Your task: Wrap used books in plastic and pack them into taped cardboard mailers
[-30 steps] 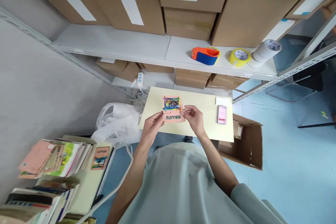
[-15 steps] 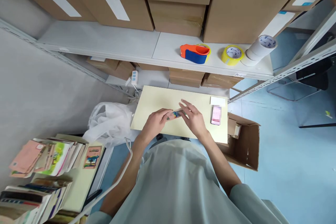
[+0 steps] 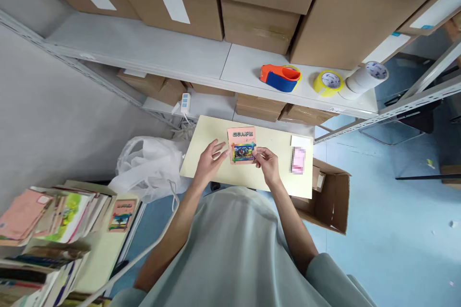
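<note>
A small pink book (image 3: 241,146) with a colourful picture on its cover faces up over the pale yellow table (image 3: 216,129). My right hand (image 3: 268,163) pinches its right edge between thumb and fingers. Just left of the book, my left hand (image 3: 211,159) has its fingers apart and holds nothing. On the right side of the table lie a phone-shaped pink thing (image 3: 298,160), blurred out in the picture, and a white card or paper (image 3: 301,141).
An open cardboard box (image 3: 334,201) stands right of the table. A white plastic bag (image 3: 147,165) sits at its left, near books (image 3: 68,216) and another pink book (image 3: 122,215). The shelf (image 3: 173,57) holds cartons, a tape dispenser (image 3: 280,78) and tape rolls (image 3: 328,83).
The book was tilted edge-on between both hands; now its cover faces up. My left hand has let go and moved left, while my right hand keeps hold. The view has shifted slightly.
</note>
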### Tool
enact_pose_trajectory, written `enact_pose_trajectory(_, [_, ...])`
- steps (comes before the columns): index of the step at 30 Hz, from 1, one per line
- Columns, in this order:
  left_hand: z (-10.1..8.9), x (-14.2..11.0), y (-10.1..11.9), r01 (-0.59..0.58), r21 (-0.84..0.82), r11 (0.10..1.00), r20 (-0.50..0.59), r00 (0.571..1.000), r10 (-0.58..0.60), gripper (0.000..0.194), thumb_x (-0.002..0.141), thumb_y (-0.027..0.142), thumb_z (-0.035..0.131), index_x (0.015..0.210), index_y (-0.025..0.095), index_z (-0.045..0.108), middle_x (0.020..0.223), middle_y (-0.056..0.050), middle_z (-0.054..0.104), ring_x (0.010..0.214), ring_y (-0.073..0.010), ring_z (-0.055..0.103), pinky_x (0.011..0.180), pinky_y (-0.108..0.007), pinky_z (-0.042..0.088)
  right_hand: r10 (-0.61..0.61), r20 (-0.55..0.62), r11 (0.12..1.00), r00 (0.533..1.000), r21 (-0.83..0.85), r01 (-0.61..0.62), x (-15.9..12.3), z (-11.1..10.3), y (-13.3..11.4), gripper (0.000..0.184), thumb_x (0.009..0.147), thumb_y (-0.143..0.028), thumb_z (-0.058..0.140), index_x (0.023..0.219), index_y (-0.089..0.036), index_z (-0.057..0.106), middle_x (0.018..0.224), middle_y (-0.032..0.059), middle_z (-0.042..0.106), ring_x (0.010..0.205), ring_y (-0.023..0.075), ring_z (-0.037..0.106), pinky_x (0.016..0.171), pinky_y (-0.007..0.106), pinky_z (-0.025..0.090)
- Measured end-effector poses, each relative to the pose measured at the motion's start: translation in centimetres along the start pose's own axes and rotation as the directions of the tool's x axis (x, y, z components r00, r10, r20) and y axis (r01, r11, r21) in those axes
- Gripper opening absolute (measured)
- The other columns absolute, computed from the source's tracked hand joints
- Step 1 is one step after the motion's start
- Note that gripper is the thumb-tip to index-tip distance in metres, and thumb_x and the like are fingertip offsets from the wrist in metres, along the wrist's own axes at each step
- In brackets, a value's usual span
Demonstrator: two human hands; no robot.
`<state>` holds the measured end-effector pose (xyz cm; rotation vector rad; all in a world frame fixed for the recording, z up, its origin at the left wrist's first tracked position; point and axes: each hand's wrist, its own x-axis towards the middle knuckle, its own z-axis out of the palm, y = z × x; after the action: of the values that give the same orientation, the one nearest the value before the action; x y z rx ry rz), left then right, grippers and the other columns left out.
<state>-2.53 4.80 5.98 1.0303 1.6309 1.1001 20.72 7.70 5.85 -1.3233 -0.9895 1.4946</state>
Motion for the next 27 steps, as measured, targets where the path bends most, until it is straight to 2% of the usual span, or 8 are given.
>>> enact_pose_trajectory(2, [-0.3,0.2,-0.1,0.054,-0.103,0.993,0.063,0.997,-0.047,0.089,0.081,0.071,0.088,0.147,0.016,0.067,0.133,-0.021,0.081,0.131,-0.0364,0.076,0.116,-0.054,0.059,0.020,-0.011,0.998,1.000,0.053,-0.020,-0.3,0.8,-0.2,0.049,0.076,-0.065,0.092,0.095,-0.021,0.079,0.080,0.0006,0.073,0.053,0.0099,0.049,0.053,0.029,0.045])
enact_pose_trajectory(4, [-0.7,0.3,0.1,0.061,-0.142,0.988,0.066,0.996,-0.052,0.083,0.078,0.069,0.091,0.139,0.016,0.073,0.124,-0.018,0.084,0.123,-0.0343,0.079,0.112,-0.050,0.062,0.031,-0.012,0.997,0.999,0.077,-0.030,-0.3,1.5,-0.4,0.049,0.075,-0.064,0.094,0.094,-0.021,0.079,0.080,0.0006,0.073,0.053,0.0096,0.050,0.053,0.029,0.043])
enact_pose_trajectory(11, [-2.8,1.4,1.1,0.004,-0.119,0.993,0.062,0.998,0.004,0.063,0.079,0.060,0.090,0.126,0.019,0.081,0.113,-0.010,0.086,0.098,-0.0255,0.080,0.088,-0.038,0.066,0.037,0.024,0.999,0.999,0.021,-0.038,0.3,3.1,-1.0,0.049,0.075,-0.063,0.094,0.095,-0.021,0.079,0.085,0.0019,0.076,0.054,0.0101,0.053,0.053,0.030,0.048])
enact_pose_trajectory(16, [-4.8,2.4,1.4,0.027,-0.162,0.986,0.095,0.995,-0.012,0.076,0.076,0.064,0.093,0.132,0.016,0.079,0.111,-0.012,0.085,0.071,-0.0177,0.075,0.067,-0.032,0.064,0.016,0.055,0.999,0.998,-0.051,-0.013,0.9,4.1,-1.1,0.059,0.077,-0.067,0.091,0.114,-0.022,0.080,0.083,0.0008,0.078,0.055,0.0123,0.059,0.054,0.030,0.052])
enact_pose_trajectory(18, [-5.6,2.6,1.6,0.062,-0.202,0.977,0.114,0.993,-0.039,0.083,0.073,0.066,0.095,0.136,0.015,0.076,0.114,-0.014,0.085,0.065,-0.0173,0.075,0.063,-0.033,0.065,0.007,0.075,0.995,0.997,-0.101,0.001,1.0,4.5,-1.2,0.059,0.078,-0.069,0.090,0.112,-0.022,0.081,0.085,0.0020,0.080,0.057,0.0129,0.061,0.056,0.030,0.055])
enact_pose_trajectory(23, [-7.4,3.0,2.2,0.076,-0.250,0.965,0.111,0.993,-0.049,0.085,0.073,0.064,0.098,0.137,0.015,0.073,0.113,-0.013,0.084,0.071,-0.0215,0.081,0.071,-0.039,0.072,-0.065,0.084,0.969,0.994,-0.232,0.083,1.1,5.8,-1.7,0.051,0.080,-0.072,0.089,0.094,-0.023,0.079,0.089,0.0047,0.079,0.067,0.0171,0.070,0.058,0.030,0.056])
enact_pose_trajectory(27, [-8.3,3.2,2.2,0.018,-0.264,0.964,0.099,0.995,0.009,0.077,0.074,0.061,0.098,0.132,0.016,0.075,0.110,-0.010,0.084,0.082,-0.0248,0.084,0.085,-0.044,0.074,-0.070,0.114,0.970,0.991,-0.224,0.094,0.6,6.9,-2.2,0.052,0.086,-0.073,0.084,0.102,-0.025,0.077,0.083,0.0019,0.077,0.062,0.0163,0.069,0.059,0.030,0.058])
